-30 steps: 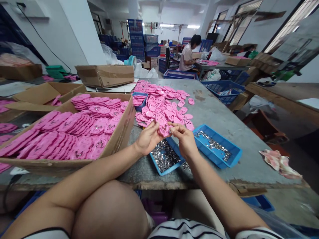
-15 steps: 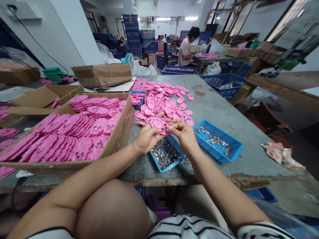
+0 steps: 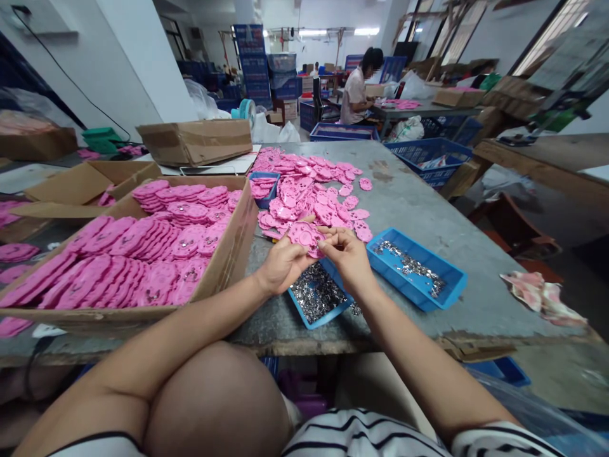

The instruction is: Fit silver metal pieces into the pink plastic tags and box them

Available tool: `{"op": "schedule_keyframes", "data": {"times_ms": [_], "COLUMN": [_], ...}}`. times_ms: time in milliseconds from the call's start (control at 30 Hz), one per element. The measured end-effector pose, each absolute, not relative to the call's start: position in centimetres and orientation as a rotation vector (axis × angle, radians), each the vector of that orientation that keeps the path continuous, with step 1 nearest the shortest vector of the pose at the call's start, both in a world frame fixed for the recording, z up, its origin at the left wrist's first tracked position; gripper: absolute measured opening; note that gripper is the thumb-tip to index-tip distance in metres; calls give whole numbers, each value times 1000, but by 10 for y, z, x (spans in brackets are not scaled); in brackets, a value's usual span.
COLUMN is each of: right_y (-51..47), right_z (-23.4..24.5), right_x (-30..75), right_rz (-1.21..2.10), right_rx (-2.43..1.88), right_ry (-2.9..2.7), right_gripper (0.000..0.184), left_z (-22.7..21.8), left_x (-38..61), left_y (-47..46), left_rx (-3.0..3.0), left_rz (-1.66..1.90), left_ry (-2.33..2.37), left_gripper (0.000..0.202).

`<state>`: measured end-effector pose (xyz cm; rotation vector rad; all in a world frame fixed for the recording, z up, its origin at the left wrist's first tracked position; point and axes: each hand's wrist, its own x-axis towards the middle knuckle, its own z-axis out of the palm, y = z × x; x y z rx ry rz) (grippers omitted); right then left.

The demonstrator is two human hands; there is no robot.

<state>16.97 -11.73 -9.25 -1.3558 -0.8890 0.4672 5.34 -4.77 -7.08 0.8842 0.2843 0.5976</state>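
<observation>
My left hand [image 3: 281,262] grips a flat pink plastic piece [image 3: 304,235] above the table's near edge. My right hand [image 3: 349,257] pinches the right side of that same piece with thumb and fingertips; whether it also holds a small metal part I cannot tell. Just below both hands lies a blue tray of small silver metal parts [image 3: 315,298]. A second blue tray of metal parts [image 3: 415,266] sits to the right. A loose heap of pink pieces [image 3: 314,190] covers the grey table [image 3: 428,209] beyond my hands.
A cardboard box [image 3: 228,266] packed with stacked pink pieces stands at the left. A small blue bin [image 3: 264,190] and a closed carton [image 3: 197,141] sit behind it. A crumpled cloth [image 3: 537,295] lies at the right edge. Another person [image 3: 356,92] works at a far table.
The pink piece has turned from upright to lying nearly flat between my hands. Both hands stay above the near tray.
</observation>
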Motion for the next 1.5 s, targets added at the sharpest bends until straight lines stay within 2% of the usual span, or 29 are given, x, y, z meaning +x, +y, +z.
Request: {"op": "schedule_keyframes", "data": {"times_ms": [167,367,1100,1200,1300,1400,1500], "right_y": [-115,-116,-119,-119,-118,-118,-117], "right_z": [-102,-102,-110,-113,-115,-111,-104], "right_x": [166,166,168,169,166,156,147], "right_rz": [403,555,540,595,697,626,557], "right_rx": [-1330,-1152,-1232,-1352,-1659,-2078,-2337], "right_ry": [-859,-719,-656,-777,-1171,-1721,-2042], "right_gripper": [21,21,18,13,5,14,21], "left_z": [-71,-72,-72,-69,-66,-65,-65], "left_x": [54,54,56,56,57,57,58], "left_y": [-48,-46,-45,-44,-42,-40,-38], "left_rx": [861,841,963,943,883,788,713], "left_rz": [601,618,710,763,826,836,834], "left_ry": [290,303,373,365,387,429,470], "left_gripper": [77,72,71,72,68,56,43]}}
